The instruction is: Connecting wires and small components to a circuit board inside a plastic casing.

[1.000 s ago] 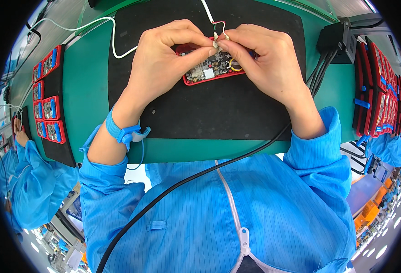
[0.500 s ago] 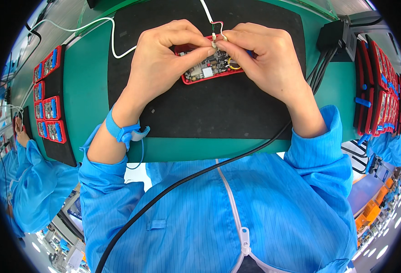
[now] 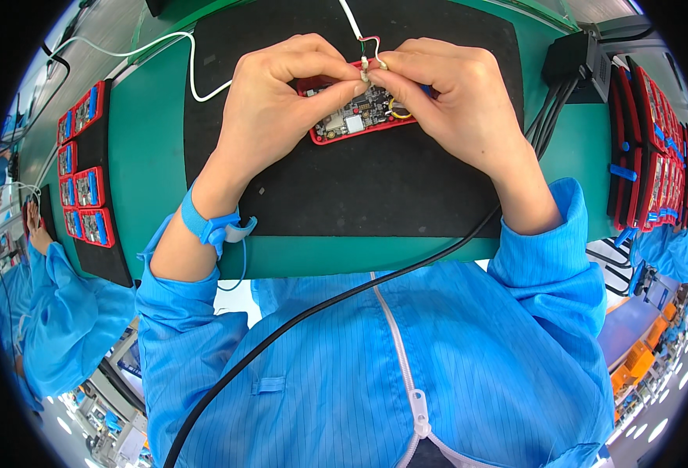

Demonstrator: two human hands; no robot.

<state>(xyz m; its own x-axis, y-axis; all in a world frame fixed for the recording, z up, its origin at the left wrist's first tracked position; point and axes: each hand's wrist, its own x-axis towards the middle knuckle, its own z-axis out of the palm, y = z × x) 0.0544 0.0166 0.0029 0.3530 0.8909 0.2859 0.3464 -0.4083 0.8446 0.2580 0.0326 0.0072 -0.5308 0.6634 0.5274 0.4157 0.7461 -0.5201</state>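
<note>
A circuit board [image 3: 355,123] in a red frame [image 3: 330,141] lies on the black mat at the far middle. Over its far edge, my left hand [image 3: 281,97] and my right hand [image 3: 453,97] meet with fingertips pinched around a small white wire connector [image 3: 365,70]. Thin coloured wires run from it to a white cable [image 3: 350,17] that comes in from the far side. My right thumb and forefinger press at the connector's right side, by a second whitish wire end. The fingers hide where the connector meets the board. A blue wrist strap [image 3: 211,224] circles my left wrist.
Several red-framed boards [image 3: 92,226] lie on a black panel at left; more stand stacked in racks [image 3: 656,156] at right. A black box with cables [image 3: 576,66] sits at the far right. A black cable [image 3: 312,308] crosses my front. A co-worker in blue [image 3: 71,327] is at left.
Almost nothing differs. Both hands keep their pinch at the connector, and the board and mat appear shifted very slightly left in the picture.
</note>
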